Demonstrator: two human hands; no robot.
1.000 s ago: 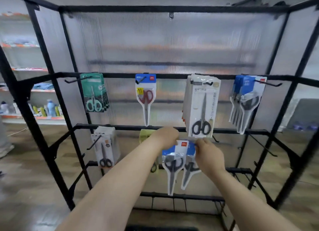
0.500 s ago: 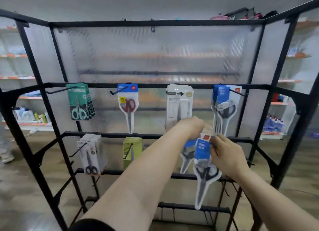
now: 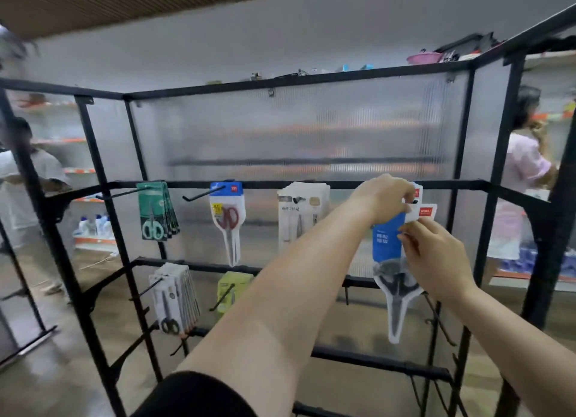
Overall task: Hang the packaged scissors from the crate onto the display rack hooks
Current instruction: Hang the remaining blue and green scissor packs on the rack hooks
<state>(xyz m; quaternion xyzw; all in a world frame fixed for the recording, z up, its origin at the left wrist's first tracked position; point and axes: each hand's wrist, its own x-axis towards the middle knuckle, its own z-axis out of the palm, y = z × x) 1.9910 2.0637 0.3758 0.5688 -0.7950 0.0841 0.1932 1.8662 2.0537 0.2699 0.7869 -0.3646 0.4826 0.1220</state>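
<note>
Slippage is the risk: the pack (image 3: 386, 239) hangs just under the bar's (image 3: 311, 185) right end, with the left hand's (image 3: 381, 198) fingers pinching its top and the right hand's (image 3: 436, 260) fingers clamped on its card. The hook is hidden, so a missed hole could drop it. Room is tight: white packs (image 3: 300, 220) hang left along the bar, and a post (image 3: 461, 198) stands to the right.
</note>
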